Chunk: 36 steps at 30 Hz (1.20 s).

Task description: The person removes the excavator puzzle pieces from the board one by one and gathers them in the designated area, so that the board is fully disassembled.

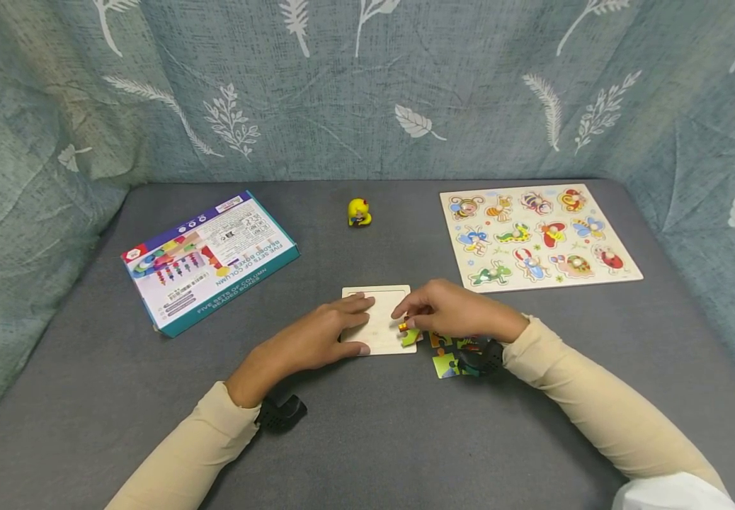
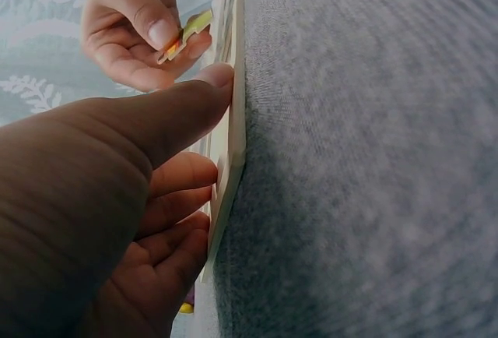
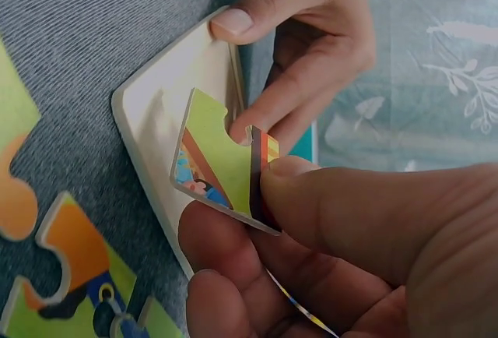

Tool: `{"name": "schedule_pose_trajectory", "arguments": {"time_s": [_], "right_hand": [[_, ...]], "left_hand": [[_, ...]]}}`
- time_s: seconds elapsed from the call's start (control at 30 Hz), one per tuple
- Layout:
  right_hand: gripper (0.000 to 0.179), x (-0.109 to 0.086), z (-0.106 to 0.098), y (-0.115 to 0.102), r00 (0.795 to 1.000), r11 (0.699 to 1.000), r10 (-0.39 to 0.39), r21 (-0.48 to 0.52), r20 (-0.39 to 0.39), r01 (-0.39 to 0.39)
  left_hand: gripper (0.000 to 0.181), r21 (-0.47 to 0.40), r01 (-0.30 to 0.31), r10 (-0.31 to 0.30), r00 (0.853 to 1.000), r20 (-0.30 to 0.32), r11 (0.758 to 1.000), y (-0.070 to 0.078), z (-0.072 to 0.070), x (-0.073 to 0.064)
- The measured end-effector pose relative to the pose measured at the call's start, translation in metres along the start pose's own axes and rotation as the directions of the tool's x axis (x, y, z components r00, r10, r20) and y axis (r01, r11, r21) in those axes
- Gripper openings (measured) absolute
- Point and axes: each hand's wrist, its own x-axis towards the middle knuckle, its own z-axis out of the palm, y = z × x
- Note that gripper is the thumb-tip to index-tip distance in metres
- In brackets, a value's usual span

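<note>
A small square wooden puzzle tray (image 1: 382, 333) with a raised rim lies mid-table. My left hand (image 1: 323, 334) rests on its left side, fingers spread over the board and thumb at the near edge. Between thumb and fingers, my right hand (image 1: 455, 309) pinches a jigsaw piece (image 3: 214, 159) above the tray's right side. The piece is green with a dark, red and yellow band, and is tilted in the right wrist view. A thin coloured edge shows lower among those fingers; I cannot tell what it is. Loose jigsaw pieces (image 1: 446, 365) lie under the right wrist, partly hidden.
At the back right lies a wooden insect peg puzzle board (image 1: 514, 258). A beaded toy box (image 1: 214, 262) sits at the left. Behind the tray stands a small yellow toy figure (image 1: 359, 212). A leaf-patterned curtain (image 1: 367, 92) borders the grey table (image 1: 367, 439).
</note>
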Motion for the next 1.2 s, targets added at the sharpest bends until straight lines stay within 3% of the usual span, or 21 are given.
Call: {"name": "schedule_pose_trajectory", "arguments": {"time_s": [0.27, 0.53, 0.77, 1.2], "right_hand": [[0.017, -0.009, -0.005, 0.004, 1.000, 1.000, 0.016, 0.009, -0.019, -0.016], [0.019, -0.024, -0.008, 0.011, 0.998, 0.998, 0.058, 0.030, -0.029, -0.058], [0.020, -0.038, -0.011, 0.018, 0.995, 0.997, 0.077, 0.025, -0.069, -0.076], [0.016, -0.063, -0.022, 0.025, 0.985, 0.989, 0.131, 0.088, -0.113, -0.121]], "left_hand": [[0.047, -0.002, 0.000, 0.000, 1.000, 0.003, 1.000, 0.001, -0.001, 0.000], [0.052, -0.007, 0.054, -0.053, 0.997, 0.053, 0.999, 0.004, -0.002, 0.000], [0.050, -0.014, 0.024, -0.023, 0.999, 0.030, 1.000, 0.004, -0.002, -0.003], [0.052, 0.003, 0.033, -0.033, 0.999, 0.026, 0.999, 0.004, -0.001, -0.004]]}}
